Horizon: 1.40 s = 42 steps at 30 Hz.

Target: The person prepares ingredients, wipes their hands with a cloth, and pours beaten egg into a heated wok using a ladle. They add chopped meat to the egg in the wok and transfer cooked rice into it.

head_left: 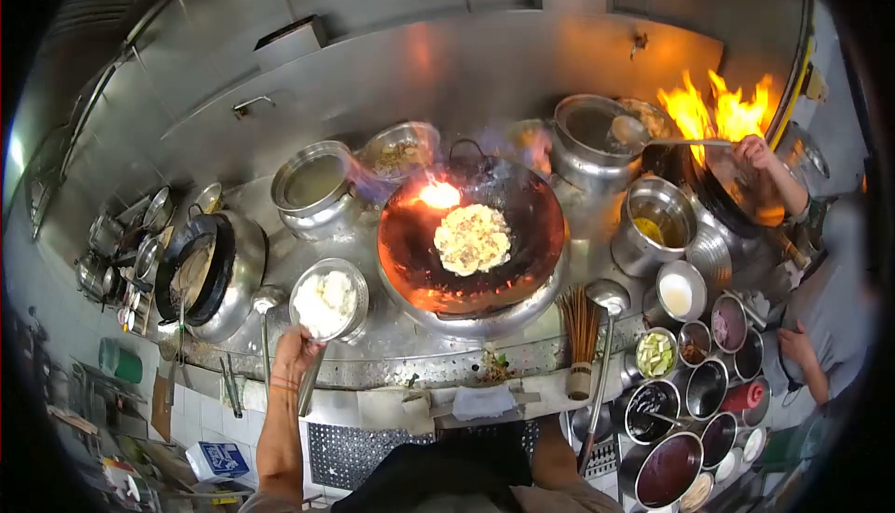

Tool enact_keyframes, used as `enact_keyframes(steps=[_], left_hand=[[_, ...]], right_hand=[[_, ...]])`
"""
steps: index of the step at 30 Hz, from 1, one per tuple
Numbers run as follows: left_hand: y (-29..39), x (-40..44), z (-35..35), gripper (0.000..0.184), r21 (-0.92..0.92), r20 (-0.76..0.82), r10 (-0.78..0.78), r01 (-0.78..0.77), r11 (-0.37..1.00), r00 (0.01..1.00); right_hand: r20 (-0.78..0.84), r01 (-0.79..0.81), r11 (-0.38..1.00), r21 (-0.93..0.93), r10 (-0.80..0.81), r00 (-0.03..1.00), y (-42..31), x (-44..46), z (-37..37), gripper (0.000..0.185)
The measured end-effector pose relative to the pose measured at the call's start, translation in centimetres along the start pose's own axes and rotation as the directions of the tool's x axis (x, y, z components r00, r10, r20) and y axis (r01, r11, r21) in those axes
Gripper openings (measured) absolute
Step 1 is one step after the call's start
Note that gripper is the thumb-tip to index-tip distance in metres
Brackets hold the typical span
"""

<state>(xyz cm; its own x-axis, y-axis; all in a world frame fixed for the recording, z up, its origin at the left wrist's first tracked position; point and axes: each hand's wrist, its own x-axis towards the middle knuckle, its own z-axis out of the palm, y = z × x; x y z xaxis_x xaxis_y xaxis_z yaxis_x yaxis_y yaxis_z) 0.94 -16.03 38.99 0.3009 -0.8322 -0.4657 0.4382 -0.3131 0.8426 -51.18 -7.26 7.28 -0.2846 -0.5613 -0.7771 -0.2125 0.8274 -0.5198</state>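
Observation:
My left hand (295, 354) is closed at the near rim of a round metal strainer (361, 305), which holds a white mound of what looks like rice (326, 303). To its left a ladle (267, 300) rests with its handle toward me. Ahead of me, a large wok (522, 233) glows orange on the burner, with a pale yellow, egg-like mass (473, 240) in it and a bright flame at its far left side. My right forearm (552, 462) reaches to the counter's front edge; the hand itself is hidden.
A bamboo brush (579, 378) and a long ladle (609, 298) lie right of the wok. Metal pots (312, 182) stand behind. At right are several ingredient bowls (655, 354), and a co-worker's hand (753, 151) holds a ladle by a flaming wok (722, 173). Another wok (222, 266) sits left.

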Motion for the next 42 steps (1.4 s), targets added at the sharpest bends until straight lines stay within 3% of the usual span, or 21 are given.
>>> enact_keyframes(steps=[5,9,11,12,13,15,17,18,19,20,23,25,27,28,31,34,35,37,39,41,42], left_hand=[[4.5,-1.0,11.8,0.03,0.21,0.177,0.112,-0.148,0.966,0.978],[4.8,2.9,21.6,0.034,0.426,0.273,0.313,-0.406,0.808,0.91],[5.1,2.3,26.7,0.026,0.589,0.389,0.495,-0.623,0.515,0.777],[3.7,4.5,27.9,0.02,0.633,0.547,0.674,-0.772,0.057,0.497],[1.7,7.2,29.2,0.014,0.568,0.711,0.683,-0.71,-0.415,0.17],[-2.2,7.3,31.9,0.005,0.557,0.824,0.485,-0.577,-0.597,0.294],[-5.5,11.2,33.0,0.007,0.295,0.955,0.208,-0.601,-0.743,0.211],[-5.3,11.8,34.3,0.01,0.236,0.97,0.174,-0.501,-0.833,0.167],[-4.3,13.2,35.4,0.01,0.305,0.952,0.265,-0.439,-0.845,0.151],[-2.1,13.3,36.7,0.011,0.374,0.927,0.336,-0.454,-0.809,0.164],[5.5,8.6,38.9,0.014,0.523,0.845,0.5,-0.485,-0.701,0.19],[9.2,2.8,38.6,0.011,0.414,0.757,0.638,-0.653,-0.634,-0.14],[8.5,-0.7,37.1,0.012,0.347,0.7,0.67,-0.702,-0.622,-0.248],[6.4,-0.4,35.9,0.013,0.36,0.726,0.654,-0.695,-0.623,-0.21],[-5.3,7.7,31.4,0.015,0.379,0.906,0.41,-0.646,-0.663,0.11],[-2.0,4.1,33.6,0.016,0.2,0.919,0.376,-0.679,-0.707,-0.12],[0.2,3.6,34.7,0.012,0.325,0.879,0.475,-0.685,-0.652,-0.036],[4.6,2.1,36.3,0.008,0.367,0.776,0.623,-0.734,-0.572,-0.098],[5.2,3.4,36.1,0.007,0.46,0.729,0.685,-0.742,-0.487,0.002],[-1.0,10.9,33.2,0.005,0.48,0.858,0.47,-0.656,-0.583,0.21],[-3.1,10.5,32.1,0.007,0.423,0.871,0.465,-0.724,-0.545,0.159]], right_hand=[[0.016,0.124,0.989,-0.079,-0.123,0.992,3.0,1.3,0.0,0.04],[0.086,0.577,0.728,-0.371,-0.592,0.802,16.2,4.7,2.5,0.04],[0.128,0.575,0.67,-0.47,-0.592,0.796,17.0,0.3,1.7,0.037],[0.146,0.572,0.639,-0.514,-0.592,0.792,17.8,-2.5,1.6,0.036],[0.166,0.568,0.605,-0.558,-0.589,0.791,18.5,-4.5,1.1,0.035],[0.055,0.323,0.782,-0.533,-0.349,0.936,19.9,-7.1,0.0,0.036],[-0.001,0.41,0.864,-0.291,-0.429,0.903,15.9,-16.2,-4.8,0.035],[-0.105,0.303,0.948,0.097,-0.292,0.95,16.9,-15.6,-4.8,0.034],[-0.139,0.164,0.861,0.482,-0.11,0.984,18.7,-15.8,-4.8,0.034],[-0.098,0.028,0.612,0.79,0.081,0.992,20.8,-16.0,-4.8,0.033],[0.036,-0.103,0.565,0.818,0.129,0.991,25.9,-14.2,-6.5,0.027],[0.095,-0.129,0.448,0.885,0.099,0.991,27.3,-15.5,-7.1,0.024],[-0.007,-0.135,0.48,0.867,0.281,0.96,28.2,-16.3,-6.8,0.024],[-0.008,-0.14,0.462,0.876,0.305,0.952,28.7,-16.4,-6.8,0.024],[-0.004,-0.159,0.456,0.876,0.337,0.941,30.9,-16.8,-6.0,0.026],[-0.082,-0.075,0.476,0.876,0.301,0.95,30.3,-17.7,-5.1,0.033],[-0.138,-0.017,0.477,0.879,0.287,0.948,30.2,-18.6,-4.9,0.037],[-0.14,-0.007,0.415,0.91,0.324,0.936,29.9,-20.2,-3.8,0.035],[-0.126,-0.024,0.496,0.868,0.267,0.955,30.1,-21.1,-2.1,0.032],[-0.111,-0.081,0.485,0.871,0.354,0.929,30.2,-22.8,0.4,0.028],[-0.112,-0.099,0.517,0.85,0.361,0.926,30.4,-23.4,1.4,0.029]])
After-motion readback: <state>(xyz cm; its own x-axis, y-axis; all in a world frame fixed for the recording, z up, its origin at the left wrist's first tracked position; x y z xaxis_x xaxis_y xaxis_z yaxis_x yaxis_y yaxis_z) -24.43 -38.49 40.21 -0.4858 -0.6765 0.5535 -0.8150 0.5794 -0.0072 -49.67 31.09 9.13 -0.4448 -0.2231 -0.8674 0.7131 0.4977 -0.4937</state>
